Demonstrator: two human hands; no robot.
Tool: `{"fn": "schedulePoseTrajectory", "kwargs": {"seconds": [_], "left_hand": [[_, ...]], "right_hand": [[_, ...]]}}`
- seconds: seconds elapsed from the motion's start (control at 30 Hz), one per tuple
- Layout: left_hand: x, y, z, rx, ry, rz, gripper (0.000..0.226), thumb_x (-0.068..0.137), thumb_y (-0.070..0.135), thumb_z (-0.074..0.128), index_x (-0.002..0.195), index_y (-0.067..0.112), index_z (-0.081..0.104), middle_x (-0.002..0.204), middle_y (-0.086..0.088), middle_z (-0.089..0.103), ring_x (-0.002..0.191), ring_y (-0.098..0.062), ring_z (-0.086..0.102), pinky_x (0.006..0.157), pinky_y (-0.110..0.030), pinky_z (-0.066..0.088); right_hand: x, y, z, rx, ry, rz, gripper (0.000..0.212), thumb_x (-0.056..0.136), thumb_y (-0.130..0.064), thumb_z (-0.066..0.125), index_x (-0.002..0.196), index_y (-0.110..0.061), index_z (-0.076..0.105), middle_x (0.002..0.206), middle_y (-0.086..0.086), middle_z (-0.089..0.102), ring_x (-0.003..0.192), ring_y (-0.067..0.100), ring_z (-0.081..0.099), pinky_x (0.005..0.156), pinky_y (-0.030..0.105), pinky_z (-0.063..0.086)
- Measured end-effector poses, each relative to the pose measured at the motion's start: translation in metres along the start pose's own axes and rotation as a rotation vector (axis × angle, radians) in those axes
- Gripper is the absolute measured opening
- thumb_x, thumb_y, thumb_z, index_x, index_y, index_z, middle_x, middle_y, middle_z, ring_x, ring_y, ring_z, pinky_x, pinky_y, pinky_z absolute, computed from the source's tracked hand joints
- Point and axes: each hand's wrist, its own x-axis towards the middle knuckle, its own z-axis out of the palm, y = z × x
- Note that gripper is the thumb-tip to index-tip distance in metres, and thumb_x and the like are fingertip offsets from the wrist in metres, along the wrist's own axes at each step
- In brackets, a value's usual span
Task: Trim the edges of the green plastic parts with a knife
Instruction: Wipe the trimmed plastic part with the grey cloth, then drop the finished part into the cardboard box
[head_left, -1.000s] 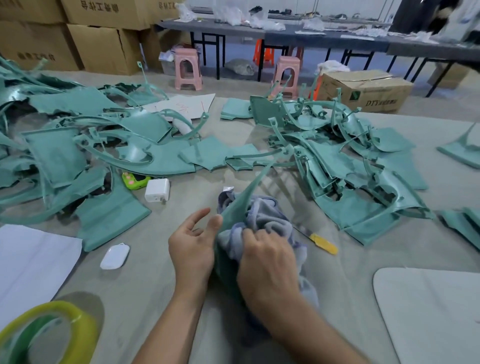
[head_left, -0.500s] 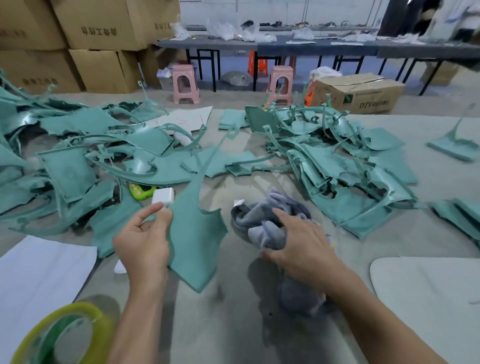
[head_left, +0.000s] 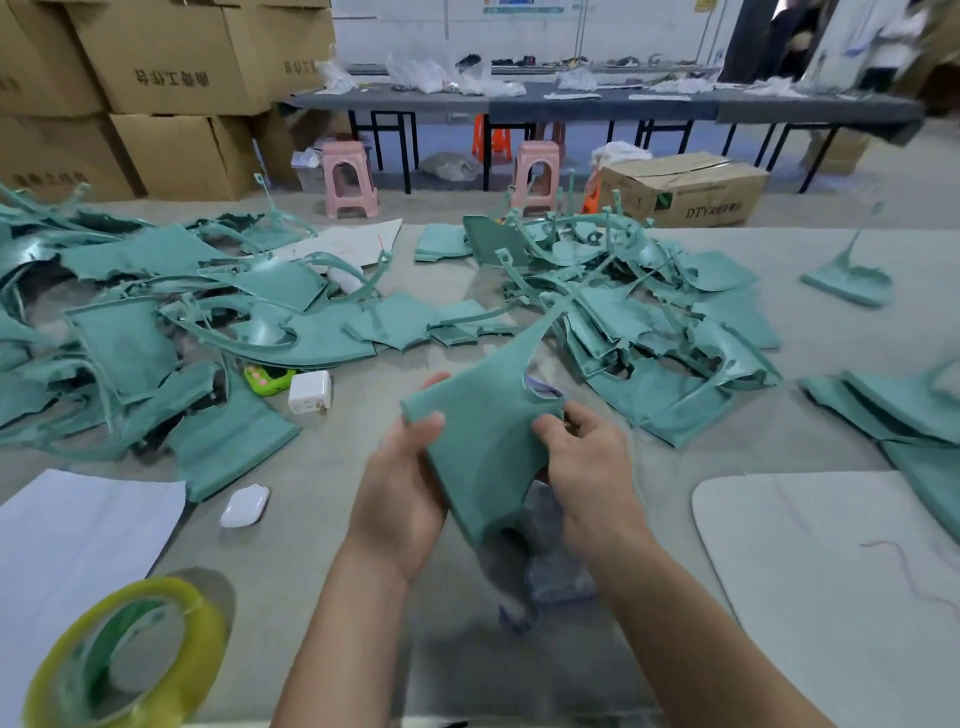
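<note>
At the near left edge a roll of yellow-green tape (head_left: 124, 657) lies flat beside a white sheet (head_left: 78, 535). Beyond them a heap of green parts (head_left: 156, 332) covers the left of the table (head_left: 322, 519), with a white charger block (head_left: 310, 392) and a small white case (head_left: 244, 505) at its near side.

In the middle, the left hand (head_left: 402, 478) grips one green plastic part (head_left: 480, 444) by its left edge, thumb on top, fingers curled behind; the right hand (head_left: 584, 460) pinches its right edge. Held up off the table and tilted toward the face — probably to check the edges for flash. No knife is visible, so trimming seems not yet begun. A grey cloth (head_left: 550, 561) lies blurred beneath.

Further right sits a second heap (head_left: 649, 322), then a pale board (head_left: 831, 571). Beyond the table's far right, an open cardboard box (head_left: 685, 192) stands on the floor; its contents are hidden.
</note>
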Motion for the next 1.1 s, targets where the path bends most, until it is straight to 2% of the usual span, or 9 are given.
{"fn": "schedulePoseTrajectory", "kwargs": {"seconds": [0.1,0.17,0.27,0.37,0.57,0.73,0.83,0.93,1.1], "left_hand": [[-0.002,-0.014,0.023,0.175,0.162,0.207,0.056,0.082,-0.015,0.051,0.122,0.021,0.069,0.115,-0.007,0.075,0.105,-0.027,0.071,0.08,-0.036,0.06],[-0.006,-0.018,0.035,0.477,0.188,0.48,0.062,0.081,-0.015,0.053,0.119,0.031,0.072,0.115,0.005,0.075,0.107,-0.016,0.07,0.085,-0.029,0.058],[-0.022,-0.029,0.054,1.064,-0.141,0.619,0.069,0.077,0.006,0.063,0.131,0.05,0.061,0.13,0.022,0.065,0.124,0.002,0.058,0.101,-0.021,0.05],[-0.03,-0.042,0.069,1.214,-0.52,0.435,0.077,0.071,0.016,0.069,0.142,0.04,0.053,0.151,0.03,0.043,0.142,0.01,0.031,0.118,-0.028,0.035],[-0.018,-0.059,0.09,1.414,-0.164,0.671,0.06,0.093,0.023,0.067,0.148,0.035,0.047,0.16,0.021,0.031,0.146,0.001,0.028,0.118,-0.017,0.022],[-0.028,-0.104,0.108,1.461,-0.145,1.022,0.059,0.092,0.032,0.064,0.147,0.017,0.05,0.16,-0.003,0.037,0.152,-0.019,0.025,0.122,-0.04,0.027],[-0.034,-0.122,0.132,1.172,-0.234,0.57,0.071,0.09,0.038,0.073,0.151,0.033,0.038,0.152,0.011,0.046,0.14,-0.003,0.042,0.112,-0.024,0.037],[-0.049,-0.16,0.162,0.817,-0.583,-0.101,0.023,0.09,0.016,0.071,0.111,0.025,0.075,0.102,0.006,0.077,0.09,-0.008,0.071,0.077,-0.024,0.058],[-0.102,-0.239,0.189,0.994,-0.968,-0.387,0.028,0.095,0.006,0.064,0.072,0.015,0.077,0.075,-0.002,0.076,0.064,-0.011,0.069,0.058,-0.024,0.053]], "right_hand": [[-0.01,-0.002,-0.027,-0.321,0.164,-0.15,0.012,0.089,-0.03,0.072,0.097,-0.024,0.079,0.087,-0.01,0.077,0.087,0.007,0.072,0.087,0.039,0.059],[-0.027,-0.012,-0.044,-0.257,-0.006,-0.252,0.023,0.086,-0.041,0.073,0.107,-0.03,0.077,0.102,-0.014,0.077,0.094,-0.007,0.069,0.087,0.022,0.056],[-0.051,-0.02,-0.054,0.107,-0.386,-0.223,0.034,0.089,-0.041,0.068,0.118,-0.025,0.073,0.118,0.0,0.075,0.113,0.013,0.07,0.093,0.028,0.057],[-0.054,-0.023,-0.066,0.478,-0.218,-0.041,0.023,0.092,-0.027,0.071,0.11,-0.015,0.076,0.113,0.012,0.076,0.107,0.026,0.073,0.08,0.032,0.061],[-0.047,-0.019,-0.111,0.677,-0.063,0.096,0.027,0.096,-0.003,0.054,0.115,0.001,0.073,0.118,0.026,0.072,0.107,0.039,0.071,0.083,0.041,0.062],[-0.068,0.006,-0.158,0.71,0.01,0.055,0.026,0.086,-0.008,0.061,0.103,-0.004,0.08,0.115,0.023,0.074,0.096,0.028,0.075,0.074,0.034,0.062],[-0.089,0.029,-0.206,0.82,0.109,0.025,0.03,0.082,-0.008,0.061,0.105,-0.002,0.079,0.118,0.024,0.072,0.102,0.031,0.074,0.078,0.036,0.062],[-0.128,0.06,-0.259,0.905,0.202,0.035,0.034,0.087,-0.006,0.057,0.117,0.002,0.073,0.124,0.025,0.069,0.11,0.035,0.071,0.081,0.039,0.062],[-0.216,0.113,-0.332,0.693,0.385,0.19,0.043,0.081,0.006,0.063,0.124,0.004,0.068,0.123,0.025,0.07,0.108,0.037,0.071,0.09,0.045,0.057]]}}
